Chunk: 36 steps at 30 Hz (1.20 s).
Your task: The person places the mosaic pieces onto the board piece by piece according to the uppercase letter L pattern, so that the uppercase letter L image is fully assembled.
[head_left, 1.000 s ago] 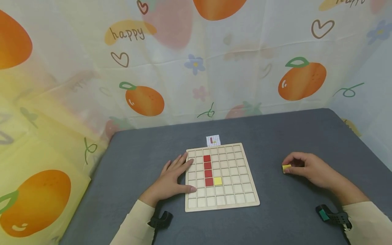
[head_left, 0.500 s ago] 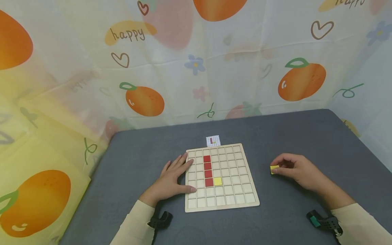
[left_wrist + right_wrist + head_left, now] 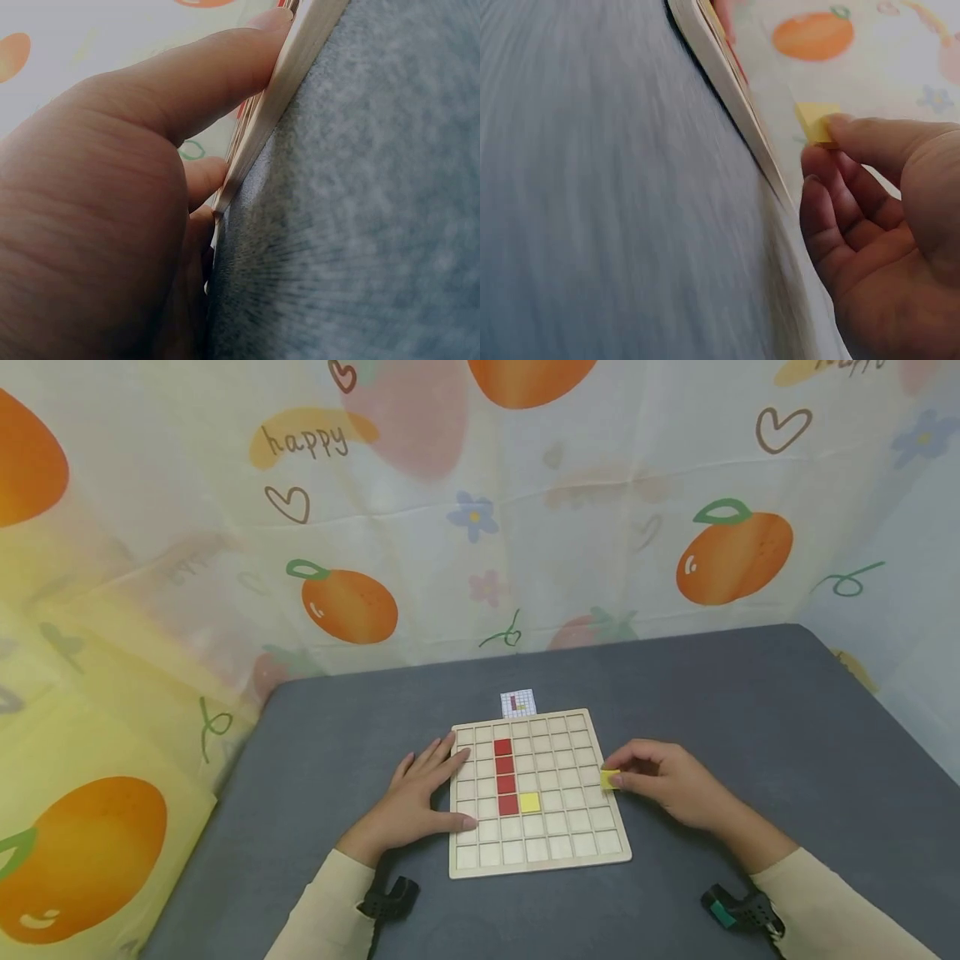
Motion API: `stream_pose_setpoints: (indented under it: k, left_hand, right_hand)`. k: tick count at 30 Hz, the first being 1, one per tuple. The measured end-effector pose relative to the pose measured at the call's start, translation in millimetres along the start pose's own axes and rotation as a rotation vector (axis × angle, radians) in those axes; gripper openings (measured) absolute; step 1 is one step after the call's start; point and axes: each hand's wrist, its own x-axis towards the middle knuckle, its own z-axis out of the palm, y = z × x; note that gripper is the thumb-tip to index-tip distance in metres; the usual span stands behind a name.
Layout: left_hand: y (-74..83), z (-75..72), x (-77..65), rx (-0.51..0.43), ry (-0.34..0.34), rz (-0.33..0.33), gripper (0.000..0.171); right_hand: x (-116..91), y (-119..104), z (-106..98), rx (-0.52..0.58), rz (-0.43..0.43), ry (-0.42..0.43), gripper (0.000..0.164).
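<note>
A pale wooden grid board (image 3: 555, 843) lies on the grey table. Several red square tiles (image 3: 505, 765) form a column in its cells, and one yellow tile (image 3: 529, 802) sits just right of the lowest red one. My left hand (image 3: 408, 802) rests on the board's left edge, fingers spread and thumb on the rim; the left wrist view shows the thumb (image 3: 217, 71) over the wooden side. Between thumb and fingertips my right hand (image 3: 675, 781) pinches a second yellow tile (image 3: 817, 121). In the head view that tile overlaps the board's right rim.
A small printed card (image 3: 518, 703) with a grid pattern lies against the board's far edge. Behind the table (image 3: 720, 693) hangs a fruit-print cloth (image 3: 420, 527). Each wrist wears a black strap (image 3: 742, 910).
My right hand has moved left with the yellow tile, from the bare table at the right to the board's right edge. The left hand has stayed on the board.
</note>
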Motion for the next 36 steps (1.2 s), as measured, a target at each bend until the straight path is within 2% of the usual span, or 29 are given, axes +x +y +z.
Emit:
stream_pose_setpoints:
  k: [8, 15, 18, 23, 31, 36]
  left_hand:
    - [-2.8, 0.8, -1.3, 0.011, 0.008, -0.005, 0.110]
    - [-1.0, 1.2, -2.0, 0.006, 0.003, -0.003, 0.111]
    - [-0.2, 1.0, -2.3, 0.003, 0.001, -0.001, 0.111]
    - [0.4, 0.8, -2.5, 0.008, 0.004, 0.000, 0.110]
    - [0.3, 0.2, -2.0, 0.010, -0.007, -0.006, 0.110]
    - [-0.3, 1.0, -1.6, -0.001, -0.010, -0.002, 0.110]
  right_hand:
    - [18, -14, 39, 0.034, 0.006, -0.006, 0.008]
    - [30, -21, 60, -0.103, 0.021, -0.032, 0.007]
    - [31, -21, 64, -0.158, 0.033, -0.039, 0.008]
    - [30, -21, 64, -0.172, 0.043, -0.058, 0.007]
    - [29, -22, 64, -0.204, -0.029, -0.064, 0.009]
    - [27, -21, 63, -0.206, -0.039, -0.078, 0.011]
